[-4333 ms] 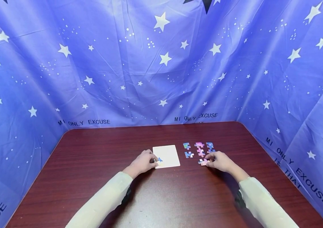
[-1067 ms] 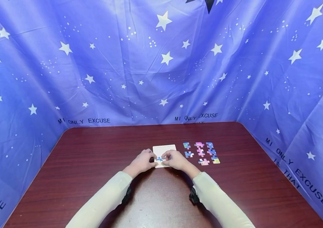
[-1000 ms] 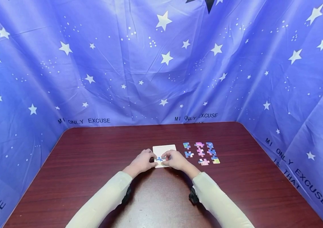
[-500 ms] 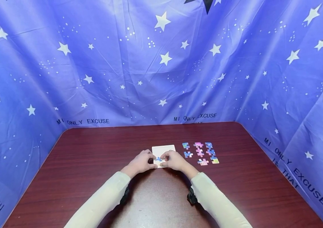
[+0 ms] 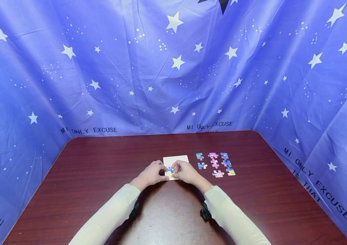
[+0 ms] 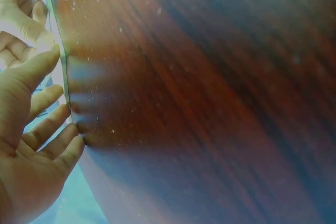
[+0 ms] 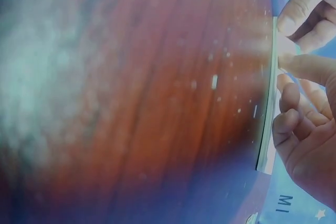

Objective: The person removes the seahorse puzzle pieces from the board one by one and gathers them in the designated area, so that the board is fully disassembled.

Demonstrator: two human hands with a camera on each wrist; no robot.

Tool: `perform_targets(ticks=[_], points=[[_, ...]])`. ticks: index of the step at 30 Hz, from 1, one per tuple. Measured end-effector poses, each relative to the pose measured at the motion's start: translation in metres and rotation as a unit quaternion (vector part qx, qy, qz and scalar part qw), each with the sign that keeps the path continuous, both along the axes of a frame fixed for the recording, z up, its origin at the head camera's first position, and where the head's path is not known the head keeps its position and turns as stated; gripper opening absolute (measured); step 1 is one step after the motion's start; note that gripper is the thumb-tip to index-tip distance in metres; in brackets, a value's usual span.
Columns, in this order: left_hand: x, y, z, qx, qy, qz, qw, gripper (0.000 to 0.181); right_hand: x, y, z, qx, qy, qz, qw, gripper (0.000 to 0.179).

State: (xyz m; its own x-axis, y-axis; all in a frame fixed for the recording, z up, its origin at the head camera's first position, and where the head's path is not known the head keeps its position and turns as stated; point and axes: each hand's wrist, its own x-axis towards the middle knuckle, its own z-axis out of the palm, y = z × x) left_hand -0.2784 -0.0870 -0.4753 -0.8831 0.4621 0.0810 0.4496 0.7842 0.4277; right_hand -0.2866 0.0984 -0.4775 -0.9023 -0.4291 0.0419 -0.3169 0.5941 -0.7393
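A white square puzzle board (image 5: 180, 158) lies on the table between both hands. My left hand (image 5: 151, 174) grips its left side, with the thumb near the front corner and the index finger farther up. My right hand (image 5: 188, 172) reaches over the board from the right. Its thumb and index finger pinch a small puzzle piece, mostly covered by the fingertips, beside a blue-and-white patch of puzzle (image 5: 169, 169) at the board's lower left. In the right wrist view, the right hand (image 7: 310, 145) has its thumb tip at the board's front edge (image 7: 266, 145), its other fingers curled behind.
Several loose jigsaw pieces lie right of the board, among them a blue piece (image 5: 202, 166), a pink piece (image 5: 214, 163) and a blue-and-yellow pair (image 5: 230, 172). The brown table (image 5: 115, 153) ends at a blue star-printed curtain (image 5: 149, 68).
Since the oldest frame, my right hand has moved left from the loose pieces to the board. Lately its fingers have only shifted slightly against the patch. My left hand stays at the board's left side.
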Motion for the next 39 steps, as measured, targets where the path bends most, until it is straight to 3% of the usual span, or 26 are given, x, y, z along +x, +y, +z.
perform_targets(ticks=[23, 32, 39], points=[[-0.003, 0.000, -0.002, 0.001, 0.006, -0.007, 1.0000, 0.035, 0.002, 0.004, 0.006, -0.004, -0.017, -0.028, 0.9994, 0.026], [-0.002, 0.000, -0.002, -0.002, -0.003, -0.001, 1.0000, 0.036, 0.002, 0.025, 0.013, 0.009, 0.004, -0.024, 0.9997, 0.027], [-0.001, 0.001, 0.001, 0.000, -0.020, 0.003, 0.9998, 0.035, 0.005, 0.053, 0.011, 0.025, 0.005, -0.025, 0.9994, 0.026]])
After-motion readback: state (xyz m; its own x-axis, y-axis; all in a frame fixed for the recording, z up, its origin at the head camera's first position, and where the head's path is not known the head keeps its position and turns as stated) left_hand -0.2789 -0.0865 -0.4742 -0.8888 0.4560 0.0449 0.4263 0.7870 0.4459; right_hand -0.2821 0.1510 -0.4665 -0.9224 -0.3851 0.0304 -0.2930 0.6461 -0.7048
